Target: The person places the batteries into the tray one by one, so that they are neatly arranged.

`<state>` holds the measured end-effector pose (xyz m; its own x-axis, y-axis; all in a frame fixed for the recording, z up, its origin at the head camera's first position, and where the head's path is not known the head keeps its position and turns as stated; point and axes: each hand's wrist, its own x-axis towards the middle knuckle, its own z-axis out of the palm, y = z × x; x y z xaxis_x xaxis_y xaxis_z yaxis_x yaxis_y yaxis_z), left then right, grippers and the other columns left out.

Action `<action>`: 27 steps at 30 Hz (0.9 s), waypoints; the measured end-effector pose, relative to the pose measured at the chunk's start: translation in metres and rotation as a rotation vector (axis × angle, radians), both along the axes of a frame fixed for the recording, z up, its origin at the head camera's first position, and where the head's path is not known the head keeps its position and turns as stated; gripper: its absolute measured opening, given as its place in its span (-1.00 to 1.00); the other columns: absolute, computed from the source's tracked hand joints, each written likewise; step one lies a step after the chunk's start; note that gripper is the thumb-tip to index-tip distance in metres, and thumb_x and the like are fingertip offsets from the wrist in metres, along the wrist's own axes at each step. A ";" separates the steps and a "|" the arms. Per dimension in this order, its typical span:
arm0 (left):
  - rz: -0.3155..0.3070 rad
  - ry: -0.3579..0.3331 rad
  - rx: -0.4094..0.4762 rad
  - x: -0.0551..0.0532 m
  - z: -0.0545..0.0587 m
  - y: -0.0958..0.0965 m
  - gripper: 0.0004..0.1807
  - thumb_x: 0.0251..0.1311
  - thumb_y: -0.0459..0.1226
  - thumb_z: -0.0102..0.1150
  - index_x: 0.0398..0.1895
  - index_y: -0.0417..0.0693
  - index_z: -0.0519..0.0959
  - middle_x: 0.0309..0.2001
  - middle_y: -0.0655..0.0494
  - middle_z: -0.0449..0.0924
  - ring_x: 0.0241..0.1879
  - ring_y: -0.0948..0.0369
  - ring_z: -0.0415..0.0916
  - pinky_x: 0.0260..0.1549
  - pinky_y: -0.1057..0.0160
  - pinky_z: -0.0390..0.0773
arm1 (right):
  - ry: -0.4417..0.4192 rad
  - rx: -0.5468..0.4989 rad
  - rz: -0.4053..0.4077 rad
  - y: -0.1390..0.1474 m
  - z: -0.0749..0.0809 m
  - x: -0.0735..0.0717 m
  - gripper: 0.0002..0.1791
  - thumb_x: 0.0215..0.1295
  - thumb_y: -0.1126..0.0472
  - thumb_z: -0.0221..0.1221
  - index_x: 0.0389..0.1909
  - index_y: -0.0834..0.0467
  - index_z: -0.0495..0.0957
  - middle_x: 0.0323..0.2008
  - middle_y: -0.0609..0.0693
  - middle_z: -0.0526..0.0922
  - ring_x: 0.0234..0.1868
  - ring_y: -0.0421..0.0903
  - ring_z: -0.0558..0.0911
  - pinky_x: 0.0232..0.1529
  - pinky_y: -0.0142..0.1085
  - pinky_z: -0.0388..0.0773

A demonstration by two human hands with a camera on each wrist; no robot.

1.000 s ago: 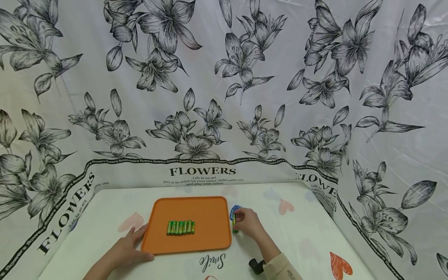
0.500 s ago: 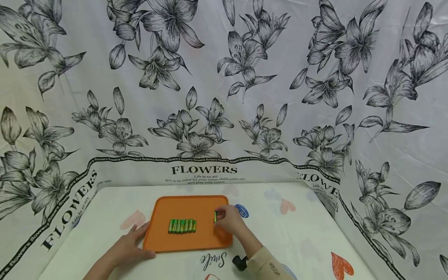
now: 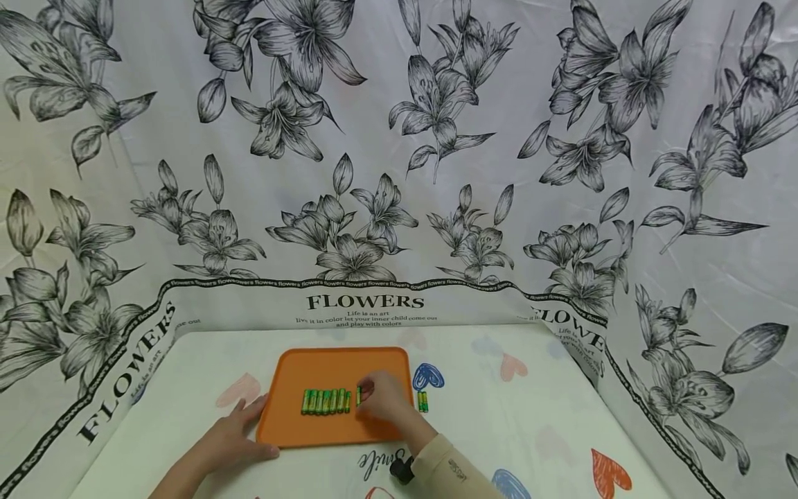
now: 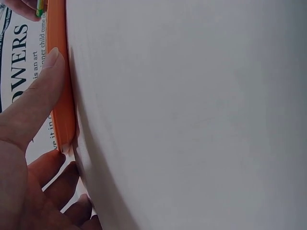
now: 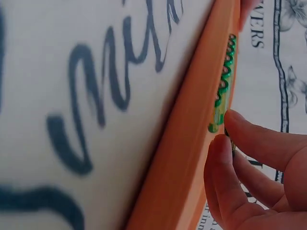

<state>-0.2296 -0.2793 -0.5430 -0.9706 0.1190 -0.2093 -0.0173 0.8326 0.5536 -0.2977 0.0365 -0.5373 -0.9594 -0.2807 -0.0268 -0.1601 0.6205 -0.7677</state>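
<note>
An orange tray [image 3: 324,433] lies on the table. Several green batteries [image 3: 325,402] stand side by side in a row on it, the rightmost one thinner. Just right of that row, my right hand [image 3: 388,400] pinches one slim green battery [image 3: 358,395] between thumb and fingertips, over the tray. In the right wrist view, the fingertips [image 5: 223,146] mostly hide the held battery, close to the row's near end. My left hand [image 3: 232,438] touches the tray's near left corner. In the left wrist view, its thumb [image 4: 45,91] lies along the tray's wall and its fingers are spread beyond the corner.
Two more slim green batteries [image 3: 423,401] lie on the table, just beyond the tray's right edge. A white cloth [image 3: 536,416] printed with hearts and lettering covers the table. Behind it hangs a flower-printed curtain [image 3: 374,138]. A black device [image 3: 402,471] sits at the right wrist.
My right hand has picked up a battery from right of the tray and carried it left over the tray, close to the row. The left hand has stayed at the corner.
</note>
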 end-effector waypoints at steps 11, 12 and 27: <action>-0.017 -0.001 -0.008 -0.002 -0.002 -0.001 0.32 -0.23 0.26 0.55 0.56 -0.15 0.15 0.46 -0.62 -0.04 0.38 -0.59 0.03 0.17 -0.53 0.25 | -0.042 -0.026 -0.002 -0.013 -0.003 0.005 -0.44 -0.11 0.41 0.56 0.01 0.26 0.65 -0.27 -0.05 0.62 -0.32 -0.19 0.51 -0.22 -0.27 0.62; -0.017 -0.003 -0.008 -0.003 -0.002 -0.001 0.32 -0.23 0.26 0.55 0.57 -0.15 0.14 0.46 -0.62 -0.05 0.38 -0.59 0.03 0.17 -0.53 0.25 | -0.039 -0.028 0.002 -0.013 -0.003 0.005 -0.44 -0.11 0.42 0.56 0.01 0.26 0.64 -0.26 -0.04 0.62 -0.32 -0.18 0.51 -0.23 -0.26 0.62; -0.024 -0.002 0.012 -0.002 -0.002 -0.001 0.30 -0.19 0.23 0.55 0.57 -0.14 0.13 0.47 -0.61 -0.07 0.39 -0.59 -0.01 0.16 -0.55 0.24 | -0.070 -0.103 -0.026 0.019 0.001 0.007 -0.39 -0.05 0.46 0.50 0.11 0.25 0.59 -0.17 0.02 0.66 -0.29 -0.18 0.59 -0.26 -0.29 0.64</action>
<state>-0.2313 -0.2804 -0.5450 -0.9670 0.1452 -0.2095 0.0019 0.8260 0.5637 -0.2904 0.0553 -0.5360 -0.9631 -0.2609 -0.0658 -0.0893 0.5407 -0.8365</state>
